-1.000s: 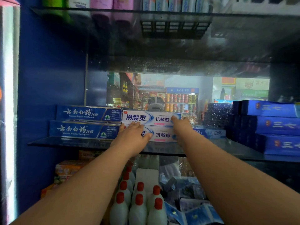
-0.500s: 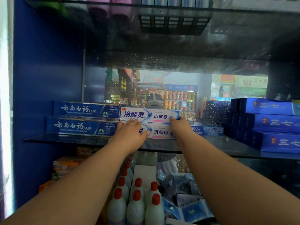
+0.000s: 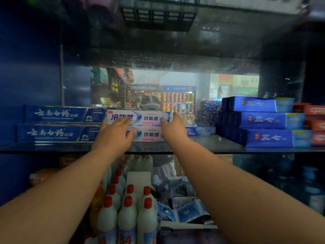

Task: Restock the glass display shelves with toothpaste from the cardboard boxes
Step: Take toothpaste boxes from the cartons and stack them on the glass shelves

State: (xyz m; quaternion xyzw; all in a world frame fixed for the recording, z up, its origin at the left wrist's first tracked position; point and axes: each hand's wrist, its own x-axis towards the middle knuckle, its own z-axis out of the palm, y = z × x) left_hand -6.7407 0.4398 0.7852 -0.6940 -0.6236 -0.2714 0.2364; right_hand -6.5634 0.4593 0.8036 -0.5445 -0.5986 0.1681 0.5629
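Two white toothpaste boxes lie stacked on the glass shelf [image 3: 219, 144]: an upper one [image 3: 149, 118] and a lower one [image 3: 151, 134]. My left hand [image 3: 115, 133] rests flat against their left ends, fingers spread over the upper box's logo. My right hand [image 3: 173, 128] touches the right end of the stack, thumb and fingers around the upper box's end. Both hands bracket the boxes. No cardboard box is in view.
Two dark blue toothpaste boxes [image 3: 58, 124] are stacked to the left. Bright blue boxes [image 3: 267, 120] and red boxes [image 3: 314, 120] are stacked at right. A pale blue box [image 3: 202, 131] lies behind. Below the shelf stand white bottles with red caps [image 3: 128, 212] and blue packets [image 3: 184, 208].
My left hand has slid up from the lower box onto the upper one. My right hand has shifted slightly up the stack's right end. The view has tilted a little.
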